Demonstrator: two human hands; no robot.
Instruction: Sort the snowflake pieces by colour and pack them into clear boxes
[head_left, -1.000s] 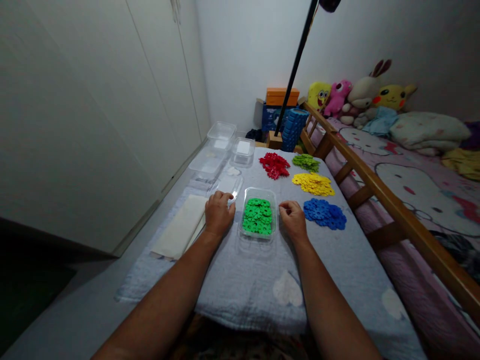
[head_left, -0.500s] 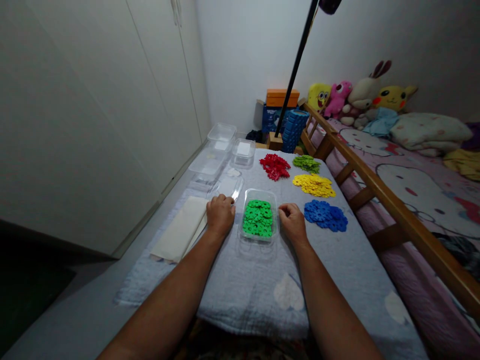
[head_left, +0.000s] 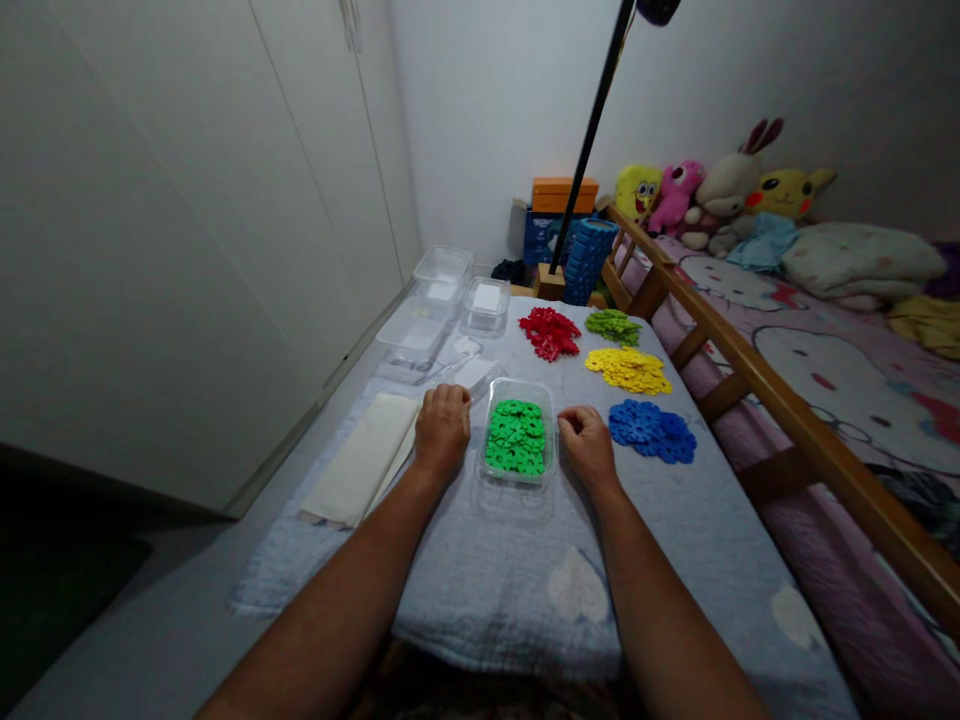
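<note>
A clear plastic container (head_left: 551, 455) filled with green flower-shaped plastic pieces (head_left: 516, 437) stands on the cloth between my hands. My left hand (head_left: 442, 428) is closed at the near edge of a clear plastic lid (head_left: 480, 372), which is tilted behind the container's left side; the fingertips are partly hidden. To the right of the container, my right hand (head_left: 589, 440) rests with curled fingers close to its wall, with nothing visible in them. Blue pieces (head_left: 652, 431) lie just right of that hand.
Yellow (head_left: 628, 370), light-green (head_left: 613, 327) and red pieces (head_left: 550, 332) lie in piles farther back. Clear containers (head_left: 412, 328) stand at the back left. A folded beige cloth (head_left: 360, 460) lies left of my arm. A wooden bed rail (head_left: 750, 385) runs along the right.
The clear lid has shifted right and tipped up behind the container. My left hand has turned slightly with it. My right hand and the green pieces have stayed put.
</note>
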